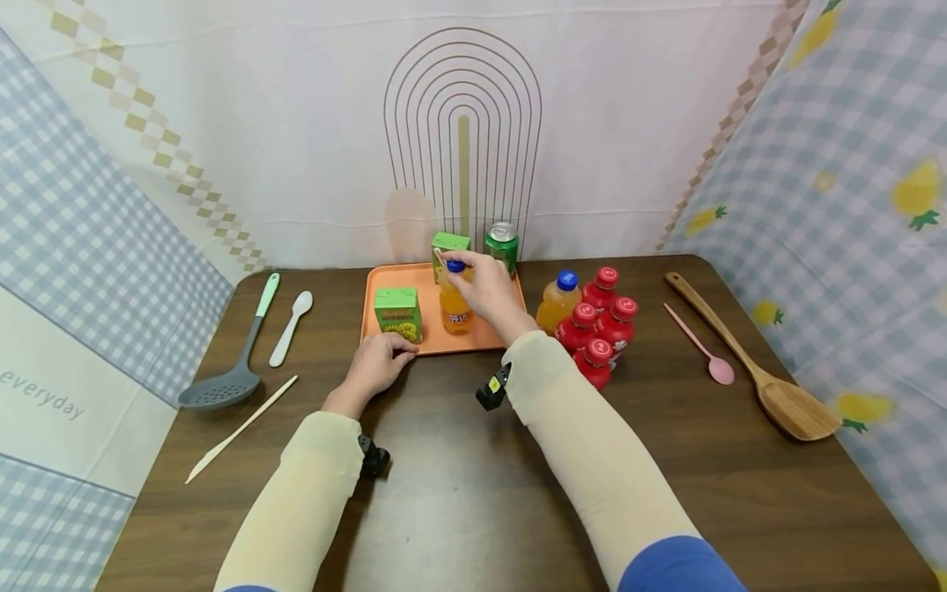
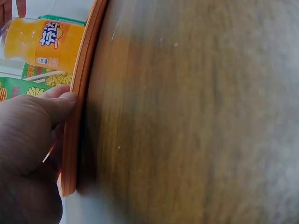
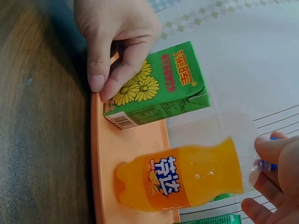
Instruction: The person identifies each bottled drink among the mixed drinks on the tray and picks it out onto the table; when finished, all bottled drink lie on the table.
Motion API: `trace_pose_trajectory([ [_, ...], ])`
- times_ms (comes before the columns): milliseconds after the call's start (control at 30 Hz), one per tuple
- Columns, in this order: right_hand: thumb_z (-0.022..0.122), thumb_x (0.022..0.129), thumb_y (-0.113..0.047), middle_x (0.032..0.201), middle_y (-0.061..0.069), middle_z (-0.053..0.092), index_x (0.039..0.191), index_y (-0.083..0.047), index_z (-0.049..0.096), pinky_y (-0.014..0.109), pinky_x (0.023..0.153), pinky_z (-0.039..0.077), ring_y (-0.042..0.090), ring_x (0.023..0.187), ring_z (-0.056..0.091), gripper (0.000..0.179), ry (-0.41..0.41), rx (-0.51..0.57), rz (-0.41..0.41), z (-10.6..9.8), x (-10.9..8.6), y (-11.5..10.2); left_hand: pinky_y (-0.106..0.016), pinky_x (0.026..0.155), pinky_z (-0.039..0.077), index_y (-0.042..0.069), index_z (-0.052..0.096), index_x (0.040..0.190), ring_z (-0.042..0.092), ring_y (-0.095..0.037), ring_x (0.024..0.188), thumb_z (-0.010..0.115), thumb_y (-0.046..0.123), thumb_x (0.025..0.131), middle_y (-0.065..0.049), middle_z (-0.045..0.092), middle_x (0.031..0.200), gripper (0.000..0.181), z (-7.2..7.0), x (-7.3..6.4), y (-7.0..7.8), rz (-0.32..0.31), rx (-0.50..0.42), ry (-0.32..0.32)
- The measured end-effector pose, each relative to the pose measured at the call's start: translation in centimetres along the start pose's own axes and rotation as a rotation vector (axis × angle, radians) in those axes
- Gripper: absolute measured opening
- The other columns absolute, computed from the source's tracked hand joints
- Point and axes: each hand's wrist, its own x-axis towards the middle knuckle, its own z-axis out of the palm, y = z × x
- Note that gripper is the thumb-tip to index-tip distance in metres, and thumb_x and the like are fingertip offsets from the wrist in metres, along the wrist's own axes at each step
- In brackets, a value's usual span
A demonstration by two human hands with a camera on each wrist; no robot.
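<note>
An orange tray (image 1: 484,335) lies near the back of the table. My left hand (image 1: 376,362) pinches its front rim between thumb and fingers, close beside a green drink carton (image 1: 397,311) printed with yellow flowers. On the tray, an orange soda bottle (image 1: 455,311) stands upright. My right hand (image 1: 488,288) holds that bottle by its blue cap, fingers coming from above; in the right wrist view the fingertips (image 3: 267,148) close about the bottle's neck. Behind are a second green carton (image 1: 450,241) and a green can (image 1: 501,244), partly hidden by the right hand.
Right of the tray stand another orange soda bottle (image 1: 559,302) and several red bottles (image 1: 595,362). Farther right lie a pink spoon (image 1: 720,370) and a wooden spatula (image 1: 795,407). A slotted turner (image 1: 225,386), a white spoon (image 1: 291,329) and a thin pale stick (image 1: 240,429) lie at left.
</note>
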Motion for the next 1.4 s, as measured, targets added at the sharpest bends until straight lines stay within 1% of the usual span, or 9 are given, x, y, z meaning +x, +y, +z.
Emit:
trace_pose_trajectory([
  [200, 0.064, 0.094, -0.026, 0.124, -0.002, 0.064, 0.128, -0.027, 0.064, 0.036, 0.093, 0.047, 0.018, 0.112, 0.059, 0.035, 0.057, -0.072, -0.041, -0.1, -0.4, 0.5, -0.045, 0.088, 0.046, 0.018, 0.078, 0.096, 0.063, -0.024, 0.100, 0.069, 0.017, 0.090, 0.000, 0.070, 0.103, 0.011, 0.3, 0.1, 0.6, -0.025, 0.048, -0.006],
  [367, 0.065, 0.093, -0.024, 0.121, -0.001, 0.066, 0.127, -0.025, 0.065, 0.035, 0.090, 0.048, 0.017, 0.109, 0.061, 0.034, 0.101, -0.085, -0.088, -0.4, -0.9, 0.5, -0.045, 0.087, 0.047, 0.020, 0.078, 0.096, 0.063, -0.023, 0.100, 0.068, 0.019, 0.091, 0.002, 0.070, 0.105, 0.011, 0.5, 0.1, 0.8, -0.037, 0.064, -0.010],
  [667, 0.068, 0.091, -0.022, 0.124, -0.003, 0.064, 0.123, -0.021, 0.068, 0.035, 0.093, 0.046, 0.019, 0.109, 0.061, 0.032, 0.213, -0.083, -0.251, -2.3, -3.7, -1.0, -0.045, 0.087, 0.047, 0.019, 0.078, 0.095, 0.063, -0.022, 0.099, 0.068, 0.019, 0.091, 0.002, 0.069, 0.102, 0.011, 0.3, 0.4, 0.8, -0.034, 0.058, 0.003],
  [867, 0.067, 0.091, -0.021, 0.123, -0.004, 0.065, 0.124, -0.023, 0.067, 0.032, 0.091, 0.047, 0.014, 0.111, 0.061, 0.033, 0.136, 0.008, -0.300, -4.0, -7.1, -1.0, -0.045, 0.087, 0.047, 0.018, 0.078, 0.095, 0.063, -0.023, 0.099, 0.069, 0.018, 0.090, 0.001, 0.069, 0.101, 0.010, 0.3, 0.4, 0.9, -0.031, 0.061, 0.013],
  [1033, 0.070, 0.088, -0.014, 0.119, -0.004, 0.066, 0.121, -0.015, 0.069, 0.032, 0.086, 0.051, 0.010, 0.108, 0.062, 0.033, 0.053, 0.175, -0.339, -5.5, -10.1, 0.3, -0.047, 0.087, 0.047, 0.017, 0.078, 0.096, 0.063, -0.024, 0.099, 0.069, 0.018, 0.090, 0.000, 0.070, 0.102, 0.011, 0.4, 0.3, 0.9, -0.028, 0.047, 0.026],
  [1133, 0.072, 0.087, -0.012, 0.119, -0.004, 0.066, 0.120, -0.013, 0.069, 0.030, 0.082, 0.053, 0.010, 0.104, 0.064, 0.033, 0.011, 0.237, -0.357, -6.5, -11.8, 1.3, -0.047, 0.086, 0.047, 0.018, 0.078, 0.096, 0.063, -0.024, 0.100, 0.068, 0.018, 0.091, 0.000, 0.070, 0.103, 0.011, 0.5, 0.2, 0.8, -0.035, 0.042, 0.027],
  [1233, 0.072, 0.086, -0.011, 0.119, -0.004, 0.066, 0.119, -0.013, 0.070, 0.027, 0.080, 0.053, 0.010, 0.103, 0.064, 0.034, -0.030, 0.255, -0.379, -7.4, -13.2, 2.1, -0.046, 0.087, 0.047, 0.018, 0.078, 0.097, 0.063, -0.024, 0.100, 0.068, 0.019, 0.091, 0.000, 0.070, 0.104, 0.012, 0.6, 0.0, 0.7, -0.049, 0.040, 0.021],
  [1333, 0.072, 0.085, -0.010, 0.119, -0.004, 0.066, 0.119, -0.015, 0.070, 0.024, 0.077, 0.053, 0.010, 0.103, 0.063, 0.034, -0.073, 0.230, -0.392, -8.2, -14.6, 3.0, -0.046, 0.087, 0.047, 0.018, 0.078, 0.097, 0.063, -0.024, 0.100, 0.068, 0.019, 0.091, 0.000, 0.069, 0.104, 0.011, 0.5, -0.2, 0.5, -0.062, 0.038, 0.021],
  [1400, 0.073, 0.086, -0.011, 0.118, -0.004, 0.066, 0.119, -0.016, 0.070, 0.023, 0.071, 0.052, 0.010, 0.097, 0.062, 0.034, -0.097, 0.211, -0.400, -8.8, -15.4, 3.5, -0.046, 0.086, 0.047, 0.017, 0.078, 0.097, 0.063, -0.025, 0.100, 0.068, 0.019, 0.091, 0.000, 0.069, 0.104, 0.011, 0.5, -0.3, 0.5, -0.062, 0.038, 0.025],
])
